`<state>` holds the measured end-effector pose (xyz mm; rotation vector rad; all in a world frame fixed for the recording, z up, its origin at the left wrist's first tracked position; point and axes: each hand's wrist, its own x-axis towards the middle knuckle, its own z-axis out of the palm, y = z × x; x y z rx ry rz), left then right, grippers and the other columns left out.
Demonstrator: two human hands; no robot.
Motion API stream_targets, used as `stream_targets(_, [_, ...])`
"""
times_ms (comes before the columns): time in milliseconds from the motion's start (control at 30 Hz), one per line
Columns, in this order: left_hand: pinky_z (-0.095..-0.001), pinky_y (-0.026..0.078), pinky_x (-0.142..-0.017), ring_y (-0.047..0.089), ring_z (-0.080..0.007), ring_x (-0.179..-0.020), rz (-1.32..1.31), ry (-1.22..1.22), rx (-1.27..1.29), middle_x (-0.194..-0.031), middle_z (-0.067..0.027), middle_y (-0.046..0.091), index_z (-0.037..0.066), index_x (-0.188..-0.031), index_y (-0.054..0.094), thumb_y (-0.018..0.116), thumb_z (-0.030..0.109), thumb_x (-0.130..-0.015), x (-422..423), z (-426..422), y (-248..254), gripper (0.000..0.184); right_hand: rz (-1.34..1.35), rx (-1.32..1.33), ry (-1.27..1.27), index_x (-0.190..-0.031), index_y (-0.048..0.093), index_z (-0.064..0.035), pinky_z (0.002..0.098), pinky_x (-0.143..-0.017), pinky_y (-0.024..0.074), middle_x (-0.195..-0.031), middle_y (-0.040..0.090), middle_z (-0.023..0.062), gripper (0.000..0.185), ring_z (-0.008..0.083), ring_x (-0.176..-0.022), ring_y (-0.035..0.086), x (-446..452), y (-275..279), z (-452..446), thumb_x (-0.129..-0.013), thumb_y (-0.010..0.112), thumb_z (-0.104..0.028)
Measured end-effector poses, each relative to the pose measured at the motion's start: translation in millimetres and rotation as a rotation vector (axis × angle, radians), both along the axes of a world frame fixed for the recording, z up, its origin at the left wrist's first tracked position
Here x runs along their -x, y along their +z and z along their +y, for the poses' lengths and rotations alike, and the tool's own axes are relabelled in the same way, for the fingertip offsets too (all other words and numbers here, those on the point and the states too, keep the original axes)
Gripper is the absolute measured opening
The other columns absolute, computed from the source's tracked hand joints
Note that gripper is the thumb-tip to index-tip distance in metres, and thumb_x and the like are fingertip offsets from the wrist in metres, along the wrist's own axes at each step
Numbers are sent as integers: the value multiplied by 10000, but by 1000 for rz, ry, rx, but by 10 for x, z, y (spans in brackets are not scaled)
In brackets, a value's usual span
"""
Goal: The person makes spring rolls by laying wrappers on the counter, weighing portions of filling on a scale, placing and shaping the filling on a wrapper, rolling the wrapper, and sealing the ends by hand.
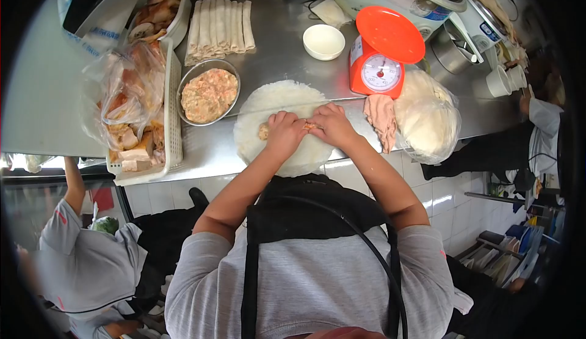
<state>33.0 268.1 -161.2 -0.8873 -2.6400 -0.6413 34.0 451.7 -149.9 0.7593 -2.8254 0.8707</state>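
A large round translucent wrapper sheet [256, 110] lies flat on the steel counter in front of me. Across its middle runs a strip of orange-flecked minced filling [264, 132], mostly covered by my hands. My left hand [285, 132] is closed over the strip's left part, and filling shows past its outer side. Close beside it, my right hand [332, 125] has its fingers curled down onto the right part, with a bit of filling visible between the hands. To the left of the wrapper stands a metal bowl [210, 91] of the same-looking filling.
Pale rolls [220, 27] lie in a row behind the bowl. A white basket [174, 113] of bagged meat stands left. A white bowl [324, 42], red scale [379, 70], pink cloth [381, 119] and bagged dough-like mass [427, 116] sit right. Co-workers stand on both sides.
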Motion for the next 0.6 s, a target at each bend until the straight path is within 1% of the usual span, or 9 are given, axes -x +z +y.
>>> stream_targets(100, [-382,314,-778,468,-203,-889,13,29,29,-854,5,539,131,-932,636,711,235,-613,-21,13,33,344,-11,12,-9,-958,659,-162,366,-830,327,-937,548,14,326,221,-956,448,-19,53,93,-648,716,-245])
stream_targets(200, [-379,314,-768,473,-198,-879,25,10,-35,-844,9,540,142,-975,630,706,243,-622,-44,65,119,376,-14,-3,-30,-966,658,-166,365,-833,328,-942,547,14,339,223,-956,449,-19,-40,163,-643,720,-248])
stream_targets(267, [-380,315,-761,477,-195,-871,38,6,6,-842,13,542,138,-1000,623,701,245,-631,-50,104,132,392,-2,-5,-16,-967,655,-161,367,-833,332,-944,546,16,345,227,-957,451,2,-75,190,-640,722,-251])
stream_targets(300, [-380,315,-757,479,-193,-867,46,4,28,-840,14,542,137,-1012,620,699,246,-636,-48,123,138,400,-14,46,-19,-947,656,-156,369,-830,335,-937,546,15,322,227,-956,452,-7,-21,197,-643,719,-240])
stream_targets(367, [-377,316,-751,481,-191,-859,55,-1,10,-832,20,542,142,-997,627,688,244,-648,-44,167,162,368,-38,150,-29,-907,657,-146,372,-825,342,-923,548,13,274,228,-953,455,-29,110,225,-649,714,-220])
stream_targets(500, [-374,318,-744,482,-188,-852,95,-19,-24,-827,24,543,151,-956,642,672,234,-667,3,267,80,303,-51,144,-6,-878,642,-130,380,-821,350,-929,545,31,250,239,-947,458,-23,13,330,-648,709,-202])
stream_targets(600, [-371,319,-745,481,-188,-857,70,-44,3,-830,22,546,141,-919,649,661,226,-677,39,308,-5,257,-64,113,9,-871,640,-132,378,-820,351,-924,547,31,245,234,-946,461,13,-83,347,-647,705,-206])
